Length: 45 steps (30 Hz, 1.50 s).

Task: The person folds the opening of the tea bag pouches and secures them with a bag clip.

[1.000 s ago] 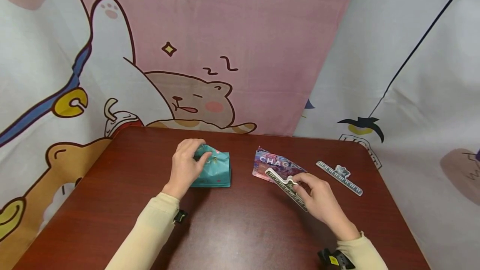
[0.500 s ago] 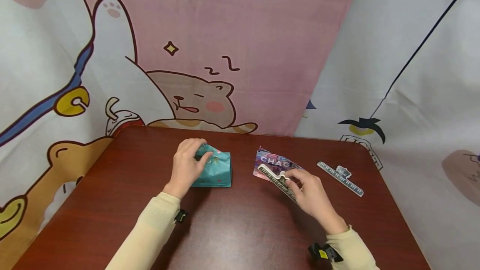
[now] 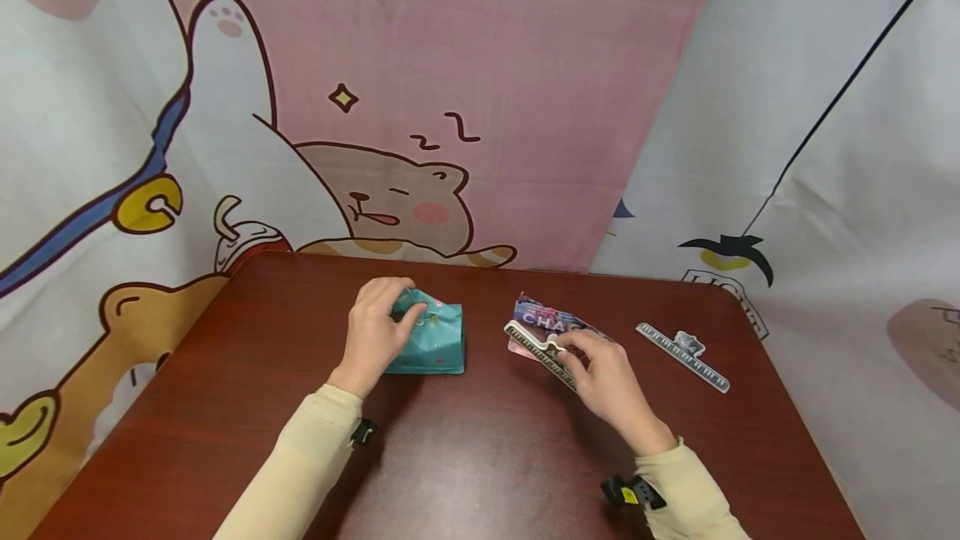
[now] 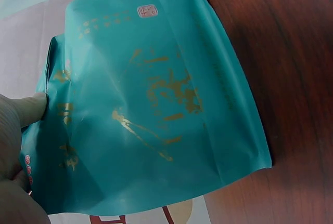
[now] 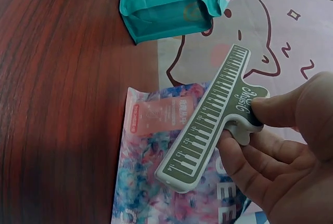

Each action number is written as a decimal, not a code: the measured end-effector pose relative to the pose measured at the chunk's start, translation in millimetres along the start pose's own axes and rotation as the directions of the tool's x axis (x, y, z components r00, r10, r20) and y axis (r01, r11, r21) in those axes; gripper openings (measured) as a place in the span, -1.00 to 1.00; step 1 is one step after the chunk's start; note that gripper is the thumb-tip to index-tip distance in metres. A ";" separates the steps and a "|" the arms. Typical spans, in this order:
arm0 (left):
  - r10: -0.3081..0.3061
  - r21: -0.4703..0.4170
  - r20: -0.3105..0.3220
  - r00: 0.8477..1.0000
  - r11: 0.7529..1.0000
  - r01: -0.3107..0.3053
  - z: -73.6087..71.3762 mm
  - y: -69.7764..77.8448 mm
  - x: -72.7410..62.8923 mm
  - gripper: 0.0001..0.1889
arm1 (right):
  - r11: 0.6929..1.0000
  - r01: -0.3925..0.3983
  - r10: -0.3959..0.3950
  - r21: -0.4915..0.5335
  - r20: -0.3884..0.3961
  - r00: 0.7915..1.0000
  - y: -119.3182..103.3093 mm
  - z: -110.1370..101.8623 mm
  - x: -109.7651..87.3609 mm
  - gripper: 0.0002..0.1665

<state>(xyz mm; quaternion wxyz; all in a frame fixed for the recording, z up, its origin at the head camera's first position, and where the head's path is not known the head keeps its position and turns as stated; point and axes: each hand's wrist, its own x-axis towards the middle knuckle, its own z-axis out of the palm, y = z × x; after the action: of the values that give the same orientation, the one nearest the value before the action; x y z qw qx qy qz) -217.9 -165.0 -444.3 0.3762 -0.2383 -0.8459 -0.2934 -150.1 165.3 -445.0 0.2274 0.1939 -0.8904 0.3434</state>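
My left hand (image 3: 372,333) pinches the folded top of a teal bag (image 3: 435,340) that stands on the table; gold print covers the bag (image 4: 140,94) in the left wrist view. With thumb and fingers, my right hand (image 3: 606,377) grips the handle of a long clip (image 3: 542,354). Piano keys and the word "Music" show on this clip (image 5: 208,125) in the right wrist view. Behind it, partly hidden, lies a blue and pink patterned pouch (image 3: 553,317). The held clip is apart from the teal bag.
A second long clip (image 3: 682,355) lies on the right side of the brown table (image 3: 480,465), beyond my right hand. A cloth with cartoon animals (image 3: 480,65) hangs behind the table's far edge.
My right hand has moved left with the clip, bringing it over the patterned pouch and nearer the teal bag. The left hand keeps its hold on the bag.
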 end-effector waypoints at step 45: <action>-0.018 0.010 0.004 1.000 1.000 0.018 2.1 -1.9 -4.3 -0.64 | 0.996 -0.084 0.084 -0.010 0.020 0.996 -22.9 40.9 37.6 -0.87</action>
<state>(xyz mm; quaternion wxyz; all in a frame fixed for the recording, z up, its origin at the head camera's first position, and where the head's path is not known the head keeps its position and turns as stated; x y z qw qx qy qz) -217.5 -165.7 -449.3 0.3732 -0.2293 -0.8502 -0.2920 -180.6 113.8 -439.8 0.2044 0.1587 -0.9016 0.3467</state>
